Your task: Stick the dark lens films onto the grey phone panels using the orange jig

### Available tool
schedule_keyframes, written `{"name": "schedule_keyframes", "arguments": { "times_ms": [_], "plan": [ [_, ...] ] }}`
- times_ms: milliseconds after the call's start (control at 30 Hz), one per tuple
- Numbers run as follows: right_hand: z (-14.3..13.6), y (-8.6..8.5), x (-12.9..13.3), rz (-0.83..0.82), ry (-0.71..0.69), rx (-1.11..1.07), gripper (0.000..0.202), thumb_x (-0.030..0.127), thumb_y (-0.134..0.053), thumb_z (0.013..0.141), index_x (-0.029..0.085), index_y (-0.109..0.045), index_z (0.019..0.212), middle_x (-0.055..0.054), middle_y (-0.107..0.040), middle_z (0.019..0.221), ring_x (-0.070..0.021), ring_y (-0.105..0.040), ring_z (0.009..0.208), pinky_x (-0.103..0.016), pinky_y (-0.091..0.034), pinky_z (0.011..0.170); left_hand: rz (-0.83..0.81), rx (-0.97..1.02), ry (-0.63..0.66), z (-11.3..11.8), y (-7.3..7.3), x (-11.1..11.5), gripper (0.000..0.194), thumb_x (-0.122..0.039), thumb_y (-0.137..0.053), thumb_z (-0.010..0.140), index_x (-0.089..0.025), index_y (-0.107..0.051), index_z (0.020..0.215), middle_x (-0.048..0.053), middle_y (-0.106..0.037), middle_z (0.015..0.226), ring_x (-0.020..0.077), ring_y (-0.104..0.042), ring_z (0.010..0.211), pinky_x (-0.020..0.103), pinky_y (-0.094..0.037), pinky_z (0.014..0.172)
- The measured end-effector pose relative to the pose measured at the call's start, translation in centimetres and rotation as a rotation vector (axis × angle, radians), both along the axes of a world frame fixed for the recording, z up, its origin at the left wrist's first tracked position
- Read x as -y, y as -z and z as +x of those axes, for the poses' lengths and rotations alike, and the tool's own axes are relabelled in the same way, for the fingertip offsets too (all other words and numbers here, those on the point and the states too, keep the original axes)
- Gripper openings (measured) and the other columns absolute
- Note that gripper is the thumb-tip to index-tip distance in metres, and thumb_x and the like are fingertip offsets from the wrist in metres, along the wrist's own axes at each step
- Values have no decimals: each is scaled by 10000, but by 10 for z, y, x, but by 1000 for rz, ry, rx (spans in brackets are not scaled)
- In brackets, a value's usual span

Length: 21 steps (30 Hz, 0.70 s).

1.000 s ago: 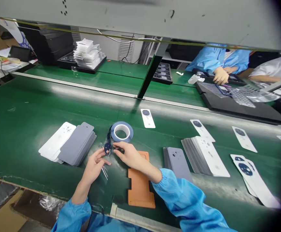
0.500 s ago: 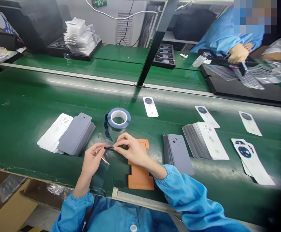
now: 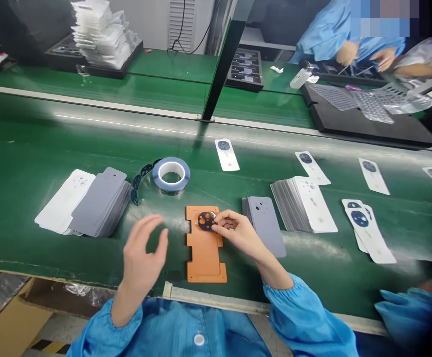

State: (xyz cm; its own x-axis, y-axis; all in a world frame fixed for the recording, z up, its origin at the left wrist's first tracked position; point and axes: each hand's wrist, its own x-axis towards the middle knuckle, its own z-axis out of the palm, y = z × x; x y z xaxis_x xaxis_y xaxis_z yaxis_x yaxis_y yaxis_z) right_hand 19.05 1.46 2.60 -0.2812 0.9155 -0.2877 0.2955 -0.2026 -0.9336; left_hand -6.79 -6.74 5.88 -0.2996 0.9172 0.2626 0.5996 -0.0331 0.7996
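1. The right hand (image 3: 238,232) pinches a dark round sticker (image 3: 206,221) with holes in it between thumb and fingers (image 3: 221,224), gripping it at its right edge.
2. The sticker sits over the upper end of an orange plate (image 3: 204,253) that lies flat on the green surface (image 3: 33,148); whether it already touches the plate cannot be told.
3. The left hand (image 3: 141,253) hovers just left of the orange plate, fingers spread and released, holding nothing.
4. Beyond the orange plate stands a roll of blue tape (image 3: 171,174), with a strip of dark stickers (image 3: 138,182) curling off its left side.
5. Left of the orange plate lies a fanned stack of grey cards (image 3: 98,203), with white cards (image 3: 61,201) under its far-left edge.
6. Just right of the orange plate, near the right hand, lies a small grey stack (image 3: 266,223); further right is a larger fanned stack topped by a white card (image 3: 312,210).
7. Single white cards with dark stickers (image 3: 226,154) lie scattered beyond and to the right of the orange plate.
8. Far beyond the orange plate, to the right, another person's hands (image 3: 345,52) work over a black tray (image 3: 368,124).
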Motion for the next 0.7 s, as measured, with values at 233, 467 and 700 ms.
{"name": "schedule_keyframes", "arguments": {
  "times_ms": [233,467,700],
  "plan": [
    [-5,9,-2,54,-80,172,197,378,-732,797,199,-678,862,12,-622,690,-139,-524,587,-275,-419,554,-425,349,263,39,40,-48,67,-258,-676,842,-194,-658,856,45,-733,829,177,-697,759,268,-527,663],
    [-10,15,0,156,-46,233,103,290,-686,783,212,-679,851,-5,-663,768,-142,-530,614,-288,-430,587,-427,360,236,43,55,-59,126,-247,-701,800,-190,-592,777,2,-660,720,135,-638,649,247,-491,634],
    [-11,16,0,211,-31,230,90,289,-695,786,215,-687,837,-21,-653,838,-132,-540,617,-298,-463,599,-420,354,235,45,55,-60,172,-277,-713,787,-194,-578,722,-12,-628,682,124,-607,618,236,-457,603]
  ]
}}
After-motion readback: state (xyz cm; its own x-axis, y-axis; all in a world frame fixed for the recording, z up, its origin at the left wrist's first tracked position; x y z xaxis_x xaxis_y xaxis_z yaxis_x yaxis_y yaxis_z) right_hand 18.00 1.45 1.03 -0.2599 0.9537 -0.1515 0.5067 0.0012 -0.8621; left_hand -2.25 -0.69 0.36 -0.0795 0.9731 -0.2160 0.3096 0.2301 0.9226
